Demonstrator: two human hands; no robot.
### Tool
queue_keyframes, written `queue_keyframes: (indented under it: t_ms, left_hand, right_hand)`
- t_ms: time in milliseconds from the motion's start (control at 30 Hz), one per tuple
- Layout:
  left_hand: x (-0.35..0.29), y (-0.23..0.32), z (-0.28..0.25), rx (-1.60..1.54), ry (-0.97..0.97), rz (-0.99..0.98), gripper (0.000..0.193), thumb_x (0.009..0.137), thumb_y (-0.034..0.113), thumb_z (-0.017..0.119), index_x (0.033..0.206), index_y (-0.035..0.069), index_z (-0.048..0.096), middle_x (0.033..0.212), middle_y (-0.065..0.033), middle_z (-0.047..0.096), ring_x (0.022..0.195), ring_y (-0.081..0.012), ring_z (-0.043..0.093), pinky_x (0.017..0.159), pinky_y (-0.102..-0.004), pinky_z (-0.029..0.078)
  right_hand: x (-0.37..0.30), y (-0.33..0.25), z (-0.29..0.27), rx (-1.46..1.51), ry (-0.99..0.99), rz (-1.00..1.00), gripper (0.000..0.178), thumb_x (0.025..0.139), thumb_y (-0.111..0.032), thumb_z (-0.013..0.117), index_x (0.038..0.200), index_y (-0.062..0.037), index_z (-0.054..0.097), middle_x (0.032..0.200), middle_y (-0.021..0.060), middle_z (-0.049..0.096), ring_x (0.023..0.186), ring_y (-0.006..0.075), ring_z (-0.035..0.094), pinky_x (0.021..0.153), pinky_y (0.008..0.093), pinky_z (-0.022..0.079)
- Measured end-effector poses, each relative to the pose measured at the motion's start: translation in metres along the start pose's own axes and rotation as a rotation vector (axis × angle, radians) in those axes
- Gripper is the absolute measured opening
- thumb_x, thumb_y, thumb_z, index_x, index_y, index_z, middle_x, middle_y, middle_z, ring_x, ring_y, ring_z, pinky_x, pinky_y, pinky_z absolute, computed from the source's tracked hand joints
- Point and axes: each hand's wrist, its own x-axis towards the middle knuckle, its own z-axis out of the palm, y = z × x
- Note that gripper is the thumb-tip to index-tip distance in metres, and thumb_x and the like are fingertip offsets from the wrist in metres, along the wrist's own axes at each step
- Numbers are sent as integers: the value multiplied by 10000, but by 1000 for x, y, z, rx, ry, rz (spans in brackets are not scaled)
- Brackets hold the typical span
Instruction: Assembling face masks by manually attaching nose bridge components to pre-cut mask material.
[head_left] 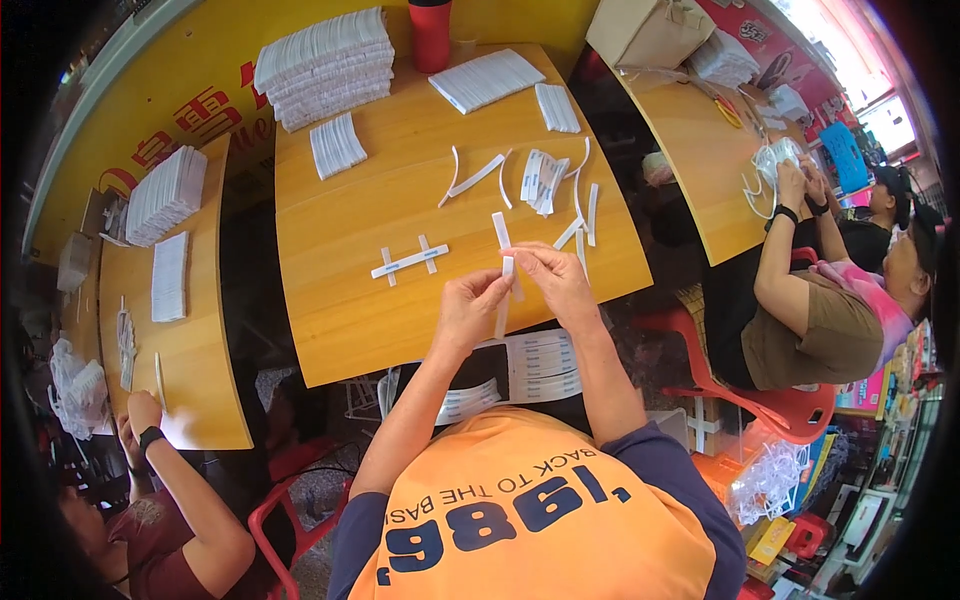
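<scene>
Seen from above, a person in an orange shirt sits at a wooden bench (340, 330) with both hands raised together over its near edge. The left hand (468, 305) and the right hand (556, 280) are both closed in a pinch on one narrow white paper strip (507, 283). The strip runs nearly upright in the view, its long axis pointing away from the person; its top end rises just above the fingertips and its lower end hangs down between the two hands. The hands sit almost level, the left gripping slightly lower than the right, so neither is clearly nearer to the strip. Just beyond the left hand, on the bench, lies a strip with two short cross pieces (410, 261). Beyond the right hand, loose white strips (545, 185) are scattered, and stacks of white sheets (322, 68) stand at the far edge.
</scene>
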Motion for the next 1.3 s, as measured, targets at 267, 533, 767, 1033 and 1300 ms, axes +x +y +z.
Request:
queue_keyframes:
  t_ms: [267, 533, 767, 1033, 1300]
  left_hand:
    - [-12, 16, -2, 338, 290, 432, 163, 890, 110, 730, 1017, 9, 746, 856, -84, 718, 774, -205, 668, 712, -289, 517]
    - [-17, 25, 1, 427, 350, 592, 217, 843, 49, 768, 1050, 31, 704, 1063, -92, 657, 808, -182, 649, 733, -274, 517]
    - [-13, 20, 3, 356, 363, 646, 192, 858, 32, 760, 1040, 16, 704, 923, -74, 684, 749, -148, 665, 673, -241, 540]
    - [-10, 8, -26, -578, 407, 84, 138, 960, 132, 666, 950, -3, 693, 854, -96, 728, 783, -170, 719, 709, -282, 596]
    - [-26, 11, -51, -792, 369, -44, 67, 961, 108, 646, 1008, 68, 619, 931, -96, 715, 864, -243, 736, 724, -328, 628]
  right_hand:
    - [8, 22, 6, 108, 343, 12, 261, 1002, -187, 616, 1037, 44, 732, 1003, 68, 706, 912, 110, 625, 830, 255, 493]
    - [0, -4, 16, -32, 282, -46, 244, 994, -169, 622, 1038, 45, 731, 974, 84, 709, 906, 114, 642, 800, 256, 501]
    - [-17, -24, 29, 17, 187, -57, 225, 991, -139, 617, 1037, 50, 731, 1026, 108, 706, 928, 140, 655, 821, 258, 512]
    - [6, -7, 13, 76, 324, -17, 237, 998, -138, 608, 1014, 69, 721, 983, 79, 705, 916, 114, 646, 815, 249, 512]
    - [38, 40, 6, -971, 186, -266, 187, 893, -121, 678, 1047, -21, 713, 1004, 170, 684, 863, 351, 668, 778, 446, 535]
